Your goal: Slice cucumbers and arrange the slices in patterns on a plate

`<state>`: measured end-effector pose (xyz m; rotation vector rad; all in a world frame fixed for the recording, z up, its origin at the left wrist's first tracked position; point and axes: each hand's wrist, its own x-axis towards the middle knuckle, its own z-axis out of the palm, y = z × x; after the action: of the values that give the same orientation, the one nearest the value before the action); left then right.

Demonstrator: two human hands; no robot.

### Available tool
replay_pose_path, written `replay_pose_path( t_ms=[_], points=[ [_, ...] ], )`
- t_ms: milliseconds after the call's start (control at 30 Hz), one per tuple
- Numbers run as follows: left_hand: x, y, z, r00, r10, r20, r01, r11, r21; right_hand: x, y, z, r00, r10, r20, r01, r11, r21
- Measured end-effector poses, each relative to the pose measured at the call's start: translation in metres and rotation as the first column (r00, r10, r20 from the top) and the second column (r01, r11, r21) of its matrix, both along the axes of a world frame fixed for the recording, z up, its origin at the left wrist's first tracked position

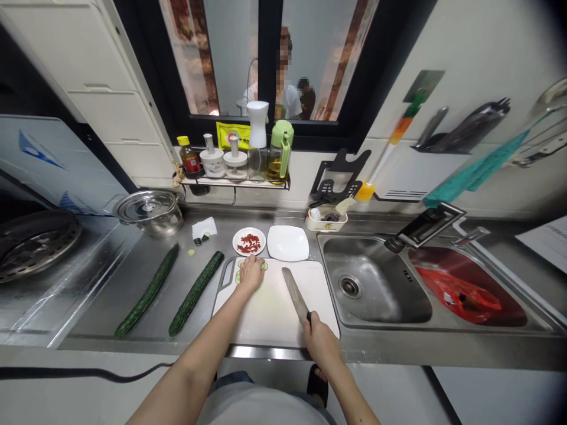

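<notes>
At the upper left of the white cutting board (266,319), my left hand (251,274) has its fingers closed down over cucumber slices (264,266). Part of those slices is hidden under the hand. My right hand (321,337) grips the black handle of a kitchen knife (296,293), its blade lying low over the right half of the board and pointing away from me. A whole cucumber (197,295) lies left of the board, with a second cucumber (148,289) farther left. Just behind the board are a small plate of chopped red pieces (250,242) and a white square plate (287,243).
To the right is a steel sink (376,283), with a red plastic bag (460,295) in its smaller basin. A lidded pot (150,211) stands at the back left. Cucumber ends (201,239) lie by a white tissue (204,227). Bottles and jars fill the wall rack (239,182).
</notes>
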<state>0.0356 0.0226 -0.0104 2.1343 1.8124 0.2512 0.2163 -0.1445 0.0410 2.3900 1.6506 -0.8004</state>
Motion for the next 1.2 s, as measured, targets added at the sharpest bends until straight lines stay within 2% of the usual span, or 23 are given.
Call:
replay_pose_path(
  t_ms=[167, 267, 467, 633, 767, 900, 1033, 1200],
  points=[
    [0.003, -0.001, 0.006, 1.000, -0.016, 0.026, 0.016, 1.000, 0.020, 0.000, 0.001, 0.002, 1.000, -0.001, 0.002, 0.002, 1.000, -0.011],
    [0.003, -0.005, 0.007, 0.998, 0.006, 0.061, -0.005, 1.000, -0.011, 0.000, 0.000, 0.001, 1.000, 0.001, 0.003, -0.001, 1.000, 0.001],
    [-0.008, -0.017, 0.004, 0.944, 0.198, 0.264, -0.155, 0.973, -0.173, 0.002, -0.001, -0.005, 1.000, 0.009, 0.011, -0.009, 1.000, 0.028],
    [-0.026, -0.035, 0.000, 0.885, 0.258, 0.387, -0.137, 0.939, -0.314, 0.003, 0.000, -0.004, 1.000, 0.023, 0.005, -0.023, 1.000, 0.007],
    [-0.034, -0.054, -0.004, 0.897, 0.262, 0.356, -0.148, 0.937, -0.318, 0.001, 0.002, 0.000, 0.999, 0.036, 0.011, -0.036, 0.999, -0.019],
    [-0.035, -0.067, -0.006, 0.936, 0.232, 0.265, -0.169, 0.956, -0.240, 0.000, 0.002, 0.007, 0.997, 0.075, 0.029, -0.074, 0.997, -0.039],
    [-0.033, -0.072, -0.007, 0.958, 0.207, 0.199, -0.177, 0.971, -0.160, 0.003, -0.005, 0.012, 0.991, 0.133, 0.028, -0.133, 0.991, 0.003],
    [-0.037, -0.069, -0.010, 0.946, 0.240, 0.218, -0.196, 0.959, -0.205, 0.012, -0.019, 0.014, 0.959, 0.283, 0.016, -0.284, 0.957, 0.066]
  ],
)
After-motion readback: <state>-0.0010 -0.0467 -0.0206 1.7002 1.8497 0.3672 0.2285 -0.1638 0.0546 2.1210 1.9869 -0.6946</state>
